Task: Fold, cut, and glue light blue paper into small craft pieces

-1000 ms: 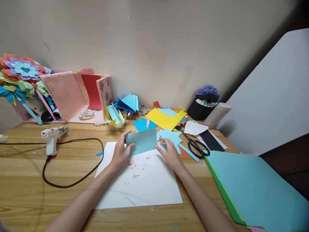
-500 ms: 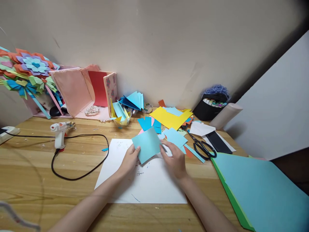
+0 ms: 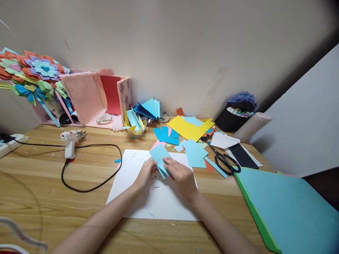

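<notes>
A light blue piece of paper [image 3: 159,155], folded over on itself, is held between my two hands above a white sheet [image 3: 169,201] with small pen marks. My left hand [image 3: 146,172] grips its lower left edge, the fingertips partly hidden behind it. On the right side, the fingers of my right hand [image 3: 181,176] press together on the folded paper. Just past that hand lie light blue paper squares [image 3: 196,152] and a narrow blue strip [image 3: 215,167]. Black-handled scissors [image 3: 227,163] rest to their right.
A white glue gun [image 3: 70,144] with a looping black cord lies on the left. Behind stand a pink box [image 3: 79,95], paper flowers [image 3: 43,68] and a cup of paper scraps [image 3: 136,129]. Yellow paper [image 3: 188,128] lies at the back; large blue sheets [image 3: 288,204] lie right.
The light blue square, broad and nearly flat before, is now folded over and narrower. My right hand has moved left onto the paper, closer to my left hand. The view has shifted slightly.
</notes>
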Tool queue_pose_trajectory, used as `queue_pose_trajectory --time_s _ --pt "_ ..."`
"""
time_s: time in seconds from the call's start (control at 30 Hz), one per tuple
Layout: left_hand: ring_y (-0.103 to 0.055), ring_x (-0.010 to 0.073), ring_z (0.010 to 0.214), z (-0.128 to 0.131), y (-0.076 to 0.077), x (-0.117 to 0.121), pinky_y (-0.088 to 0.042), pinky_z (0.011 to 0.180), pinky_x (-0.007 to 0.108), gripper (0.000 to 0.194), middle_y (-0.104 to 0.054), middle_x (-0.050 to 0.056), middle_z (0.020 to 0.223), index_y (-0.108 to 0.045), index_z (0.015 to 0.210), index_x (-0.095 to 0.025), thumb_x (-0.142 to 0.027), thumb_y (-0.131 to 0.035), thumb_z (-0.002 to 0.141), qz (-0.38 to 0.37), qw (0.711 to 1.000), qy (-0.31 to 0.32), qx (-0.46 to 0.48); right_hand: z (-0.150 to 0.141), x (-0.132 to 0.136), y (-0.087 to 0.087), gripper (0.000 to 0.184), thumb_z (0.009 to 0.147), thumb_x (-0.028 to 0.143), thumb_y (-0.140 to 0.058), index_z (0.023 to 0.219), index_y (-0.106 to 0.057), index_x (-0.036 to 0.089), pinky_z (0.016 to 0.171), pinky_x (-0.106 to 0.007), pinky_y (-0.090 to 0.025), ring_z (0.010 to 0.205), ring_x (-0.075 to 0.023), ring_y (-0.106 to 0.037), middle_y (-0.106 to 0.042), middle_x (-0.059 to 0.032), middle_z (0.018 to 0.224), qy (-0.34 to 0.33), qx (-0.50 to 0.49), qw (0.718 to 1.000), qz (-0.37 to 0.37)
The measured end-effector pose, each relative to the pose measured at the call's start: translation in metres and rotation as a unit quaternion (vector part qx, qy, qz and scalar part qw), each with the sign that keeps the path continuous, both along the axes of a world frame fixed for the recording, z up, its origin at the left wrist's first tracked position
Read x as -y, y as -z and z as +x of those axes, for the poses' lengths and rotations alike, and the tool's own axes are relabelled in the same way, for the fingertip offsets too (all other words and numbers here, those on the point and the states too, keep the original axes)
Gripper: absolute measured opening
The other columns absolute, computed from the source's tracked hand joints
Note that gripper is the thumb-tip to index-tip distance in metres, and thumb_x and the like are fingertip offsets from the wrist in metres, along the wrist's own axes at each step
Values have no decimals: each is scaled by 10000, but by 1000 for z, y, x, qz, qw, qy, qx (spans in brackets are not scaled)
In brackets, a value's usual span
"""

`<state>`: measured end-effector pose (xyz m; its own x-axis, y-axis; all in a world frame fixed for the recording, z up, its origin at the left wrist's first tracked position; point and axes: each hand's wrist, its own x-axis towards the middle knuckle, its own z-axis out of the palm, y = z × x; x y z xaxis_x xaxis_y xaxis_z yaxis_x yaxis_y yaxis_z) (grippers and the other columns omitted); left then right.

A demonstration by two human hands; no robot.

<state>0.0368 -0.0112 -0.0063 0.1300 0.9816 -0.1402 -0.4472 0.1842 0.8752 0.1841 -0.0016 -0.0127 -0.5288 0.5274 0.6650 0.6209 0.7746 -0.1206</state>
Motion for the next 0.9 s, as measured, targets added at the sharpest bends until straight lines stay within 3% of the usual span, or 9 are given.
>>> queue_pose_trajectory --time_s 0.13,0.2,0.3,0.43,0.5,0.6,0.9 --pt "-473 108 608 -1 4 0 -402 589 223 229 -524 -17 662 -508 754 -152 -380 -515 775 21 996 -6 -88 -1 2 1 214 837 128 -460 969 -626 156 798 -338 -518 1012 -223 -597 -649 -84 1066 -15 -6 1000 -16" --pt "-464 110 617 -2 6 0 -395 597 224 269 -519 -17 669 -513 748 -151 -417 -494 788 46 987 -24 -151 0 3 -1 191 829 248 -509 948 -629 159 813 -357 -507 1022 -238 -588 -641 -105 1079 -39 -16 998 -41" --pt "-500 137 712 -4 6 1 -411 667 243 307 -569 9 770 -543 831 -152 -444 -449 811 71 975 -35 -208 4 4 -10 320 819 427 -493 988 -602 179 848 -375 -477 1058 -237 -554 -599 -114 1145 -78 -85 987 -113" --pt "-525 171 819 -1 -1 8 -433 688 266 385 -591 50 961 -519 1045 -165 -463 -381 842 62 972 17 -226 8 6 -17 352 868 412 -405 1136 -476 193 737 -327 -485 892 -189 -586 -558 -120 1153 35 -240 944 -221" --pt "-520 175 839 2 -5 12 -431 707 270 383 -587 56 1008 -519 1070 -168 -447 -370 854 77 965 38 -249 7 7 -15 312 882 403 -374 1081 -470 182 617 -286 -468 702 -167 -587 -617 -90 950 70 -236 927 -282" --pt "-507 176 882 6 -9 17 -412 757 269 358 -582 55 1041 -535 1051 -166 -416 -354 870 107 954 30 -279 2 9 -10 281 911 389 -282 904 -475 184 506 -248 -397 537 -156 -541 -580 -18 650 84 -191 913 -349" --pt "-494 159 784 10 -8 20 -398 743 266 306 -588 49 969 -534 920 -170 -413 -355 869 98 952 -4 -289 -3 11 -6 305 908 414 -260 800 -439 193 468 -239 -344 493 -155 -511 -542 -14 584 118 -186 914 -340"
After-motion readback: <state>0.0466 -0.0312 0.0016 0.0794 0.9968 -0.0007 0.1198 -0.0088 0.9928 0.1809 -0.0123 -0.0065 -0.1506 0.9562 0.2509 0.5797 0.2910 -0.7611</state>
